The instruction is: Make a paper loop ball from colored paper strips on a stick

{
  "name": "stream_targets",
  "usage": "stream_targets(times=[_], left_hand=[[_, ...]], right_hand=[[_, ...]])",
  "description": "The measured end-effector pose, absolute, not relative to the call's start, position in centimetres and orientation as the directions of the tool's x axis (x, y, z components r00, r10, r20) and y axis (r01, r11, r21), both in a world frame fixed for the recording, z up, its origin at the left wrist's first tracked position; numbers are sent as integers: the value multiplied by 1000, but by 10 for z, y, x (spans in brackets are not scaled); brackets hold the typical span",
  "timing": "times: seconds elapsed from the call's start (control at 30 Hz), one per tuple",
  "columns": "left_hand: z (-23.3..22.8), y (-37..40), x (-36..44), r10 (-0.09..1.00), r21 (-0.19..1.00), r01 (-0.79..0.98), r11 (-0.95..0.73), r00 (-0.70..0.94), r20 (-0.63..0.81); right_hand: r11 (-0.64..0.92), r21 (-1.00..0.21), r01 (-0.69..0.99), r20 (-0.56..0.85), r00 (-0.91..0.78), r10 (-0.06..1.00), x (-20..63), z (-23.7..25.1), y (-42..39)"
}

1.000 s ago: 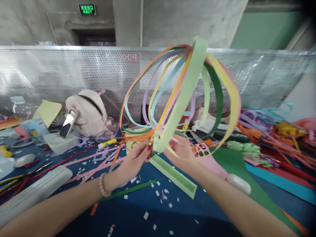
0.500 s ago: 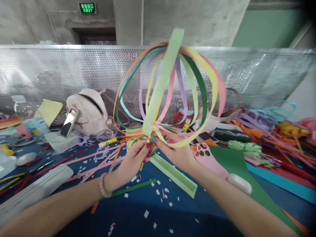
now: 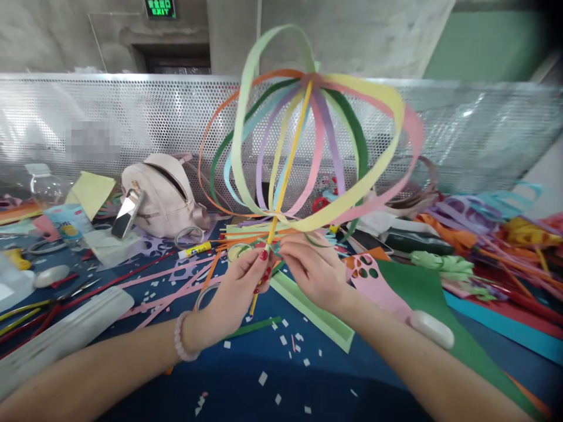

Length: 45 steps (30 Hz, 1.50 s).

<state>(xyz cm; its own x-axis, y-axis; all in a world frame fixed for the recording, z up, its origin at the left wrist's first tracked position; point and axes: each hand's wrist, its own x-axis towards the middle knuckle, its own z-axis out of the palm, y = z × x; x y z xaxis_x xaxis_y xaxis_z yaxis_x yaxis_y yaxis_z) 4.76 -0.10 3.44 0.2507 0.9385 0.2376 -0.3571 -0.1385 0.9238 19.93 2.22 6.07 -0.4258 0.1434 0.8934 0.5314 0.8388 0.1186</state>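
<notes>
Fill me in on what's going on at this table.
Someone is holding up a globe-like frame of colored paper strips. The left hand pinches the lower part of its yellow stick; the right hand is beside it, its grip unclear. One light green strip arches above the others. Paper scraps litter the blue tabletop.

Indoor craft workspace | blue table (image 3: 237, 381) strewn with paper strips (image 3: 257, 327) | concrete wall (image 3: 360, 41) | EXIT sign (image 3: 160, 7)
</notes>
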Motion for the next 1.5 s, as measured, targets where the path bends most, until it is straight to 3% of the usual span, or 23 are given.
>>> stream_targets(times=[0.13, 0.27, 0.37, 0.43, 0.5, 0.77, 0.9, 1.03, 1.2, 1.37, 1.5], left_hand=[[35, -2, 46, 926, 918, -360, -164, 264, 269], [34, 2, 45, 912, 904, -376, -202, 264, 313], [34, 4, 44, 877, 892, -389, -229, 316, 363], [33, 5, 43, 849, 894, -375, -246, 363, 386], [32, 4, 43, 835, 902, -353, -249, 394, 385], [31, 2, 39, 828, 896, -414, -160, 438, 350], [32, 3, 39, 816, 884, -440, -159, 445, 368], [32, 3, 41, 838, 889, -419, -186, 405, 366], [35, 4, 38, 814, 873, -452, -183, 428, 393], [40, 6, 33, 763, 858, -510, -65, 529, 372], [46, 3, 33, 756, 856, -517, 24, 569, 322]], right_hand=[[803, 207, 559, 901, -429, 66, 199, 60, 21], [854, 176, 490, 887, -454, 78, 199, 67, 18], [889, -95, 447, 888, -365, 279, 198, 72, 16], [835, -334, 438, 841, -261, 473, 198, 74, 15], [762, -499, 412, 764, -206, 611, 198, 73, 16], [638, -710, 298, 518, -394, 760, 200, 78, 12], [545, -791, 280, 470, -293, 833, 200, 74, 13], [369, -926, 82, 335, -276, 901, 193, 68, 17], [292, -956, 6, 268, -375, 887, 192, 75, 14], [442, -871, 215, 311, -457, 834, 198, 87, 9], [493, -816, 303, 361, -399, 843, 199, 91, 5]])
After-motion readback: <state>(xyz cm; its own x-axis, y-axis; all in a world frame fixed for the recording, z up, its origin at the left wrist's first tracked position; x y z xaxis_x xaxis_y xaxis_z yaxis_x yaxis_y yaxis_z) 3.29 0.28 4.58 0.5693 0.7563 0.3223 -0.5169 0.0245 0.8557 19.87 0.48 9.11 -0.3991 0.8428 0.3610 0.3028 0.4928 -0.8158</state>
